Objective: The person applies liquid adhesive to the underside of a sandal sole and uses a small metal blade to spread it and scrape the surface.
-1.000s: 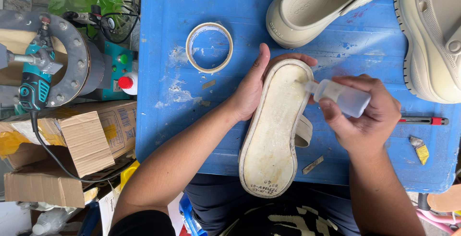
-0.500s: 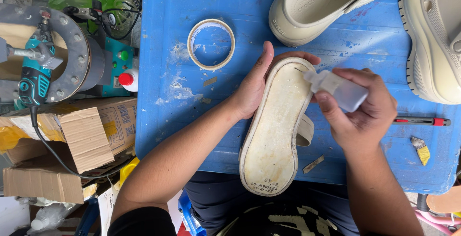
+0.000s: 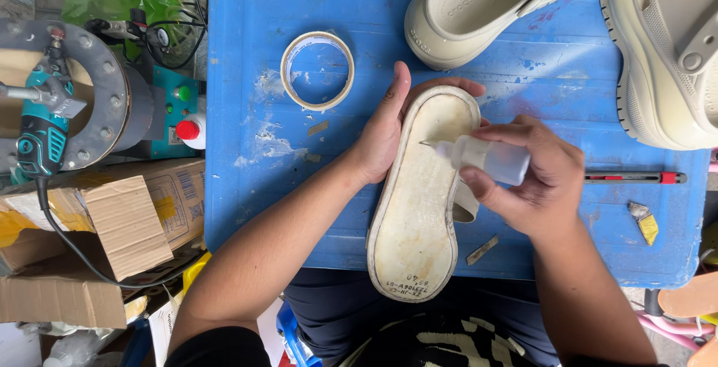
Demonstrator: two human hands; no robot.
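Sole lies lengthwise, toe away; left hand grips it, right hand squeezes glue bottle.

The bench is open left of the sole, below the tape roll. Two clogs block the far side; a red cutter lies right.
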